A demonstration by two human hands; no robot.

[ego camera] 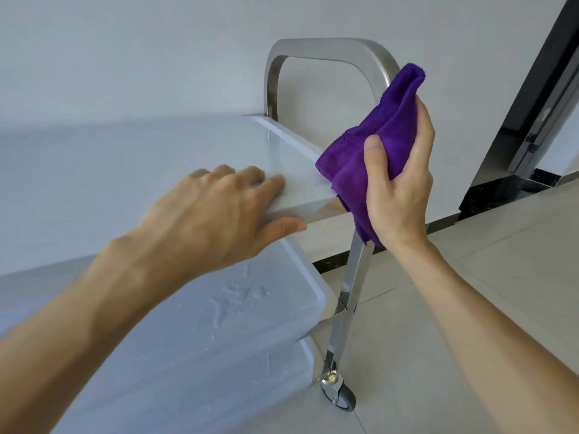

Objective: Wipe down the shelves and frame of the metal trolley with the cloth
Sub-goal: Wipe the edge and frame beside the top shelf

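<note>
While the left hand point(219, 211) rests spread on the top shelf point(131, 158) edge to steady the trolley, the right hand point(398, 180) pinches the purple cloth point(376, 133) around the upright post point(354, 277); slide downward with firm, even pressure, wrapping all faces.

No text can be read; raised marks on the middle shelf point(238, 308) stay illegible.

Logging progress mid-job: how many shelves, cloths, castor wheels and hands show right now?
Shelves: 3, top shelf, middle shelf, bottom shelf
Cloths: 1, purple cloth
Castor wheels: 1, castor
Hands: 2, left hand, right hand
Total: 7
</note>
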